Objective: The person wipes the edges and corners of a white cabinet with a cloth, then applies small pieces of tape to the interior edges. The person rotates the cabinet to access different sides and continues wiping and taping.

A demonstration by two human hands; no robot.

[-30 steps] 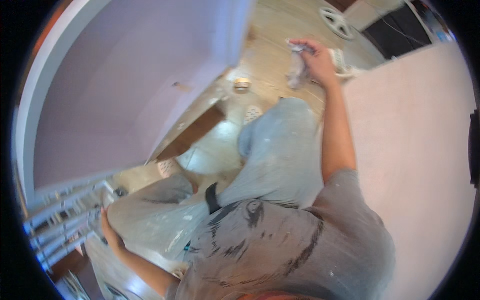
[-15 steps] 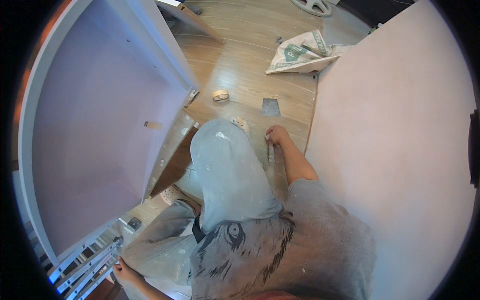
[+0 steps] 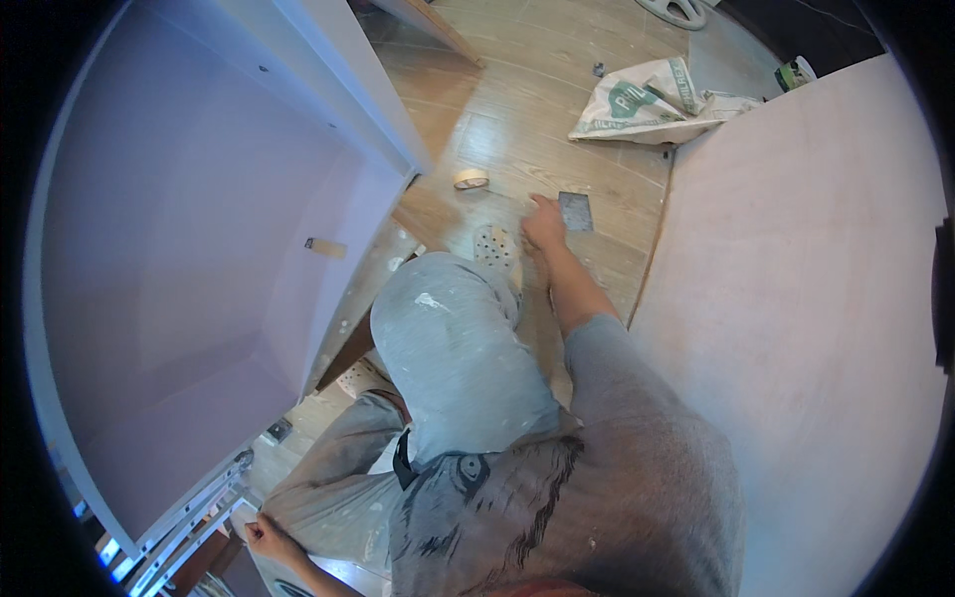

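Observation:
My right hand is low over the wood floor, fingers partly stretched forward, and I see nothing held in them. Just right of it lies a dark grey square sheet. A roll of beige tape rests ahead and to the left of those fingers. My left hand is at the lower left beside my bent knee, close to the metal rails. Its fingers are curled in; a pale edge shows near them, too small to name.
A large open white cabinet carcass fills the left. On the right leans a broad pale panel. A crumpled white sack with green print lies at the panel's far end. My shoe is between knee and hand.
My right hand has reached forward, from beside my shoe to next to the grey sheet. My left hand has shifted slightly away from the metal rails. The view has turned a little.

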